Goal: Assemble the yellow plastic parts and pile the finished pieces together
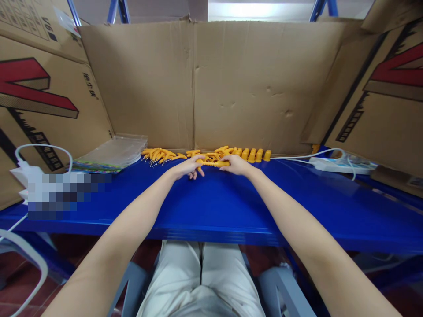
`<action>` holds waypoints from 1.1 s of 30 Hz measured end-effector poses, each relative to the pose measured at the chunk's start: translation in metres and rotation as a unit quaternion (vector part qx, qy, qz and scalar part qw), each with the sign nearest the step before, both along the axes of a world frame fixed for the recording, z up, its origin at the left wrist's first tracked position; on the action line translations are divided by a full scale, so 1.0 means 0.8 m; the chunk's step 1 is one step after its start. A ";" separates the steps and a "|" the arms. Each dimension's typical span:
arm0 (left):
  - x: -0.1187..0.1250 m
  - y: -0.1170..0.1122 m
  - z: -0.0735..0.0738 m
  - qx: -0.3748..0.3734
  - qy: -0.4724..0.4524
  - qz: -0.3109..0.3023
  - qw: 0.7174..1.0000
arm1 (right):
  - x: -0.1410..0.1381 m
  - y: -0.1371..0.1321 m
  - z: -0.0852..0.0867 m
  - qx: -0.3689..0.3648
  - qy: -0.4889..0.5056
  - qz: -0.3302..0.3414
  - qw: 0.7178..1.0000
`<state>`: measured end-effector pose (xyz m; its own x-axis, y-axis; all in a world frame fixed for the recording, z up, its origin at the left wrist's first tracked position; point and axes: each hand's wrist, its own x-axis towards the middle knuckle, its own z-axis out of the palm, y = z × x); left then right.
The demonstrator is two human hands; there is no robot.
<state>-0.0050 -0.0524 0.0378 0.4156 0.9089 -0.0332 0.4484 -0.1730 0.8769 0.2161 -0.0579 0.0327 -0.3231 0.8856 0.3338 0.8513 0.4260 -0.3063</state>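
Toy pieces (205,156) on table (231,207) (rear edge), sleeves (112,154) left

Bright even light from above, soft glare on the blue worktop (218,207), wide-angle bending at edges, pixelated patch at left

Two bare hands show mid-frame, the left hand (189,167) and the right hand (236,164). One heap of orange plastic pieces (165,155) is too tangled to count. Four orange caps (255,155) stand right of centre. One stack of clear sleeves (114,154) sits left, one white power strip (333,165) right.
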 end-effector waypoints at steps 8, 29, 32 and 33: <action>-0.004 -0.001 -0.009 0.315 0.277 0.027 0.908 | -0.004 -0.006 0.004 -0.007 0.031 0.009 0.999; -0.007 0.008 -0.014 0.316 0.201 0.083 0.923 | 0.026 -0.015 0.010 -0.291 0.360 0.058 0.885; -0.006 0.007 -0.013 0.316 0.189 0.078 0.926 | 0.026 -0.019 0.011 -0.313 0.338 0.041 0.886; -0.005 0.006 -0.013 0.316 0.198 0.074 0.925 | 0.026 -0.020 0.012 -0.309 0.320 0.029 0.895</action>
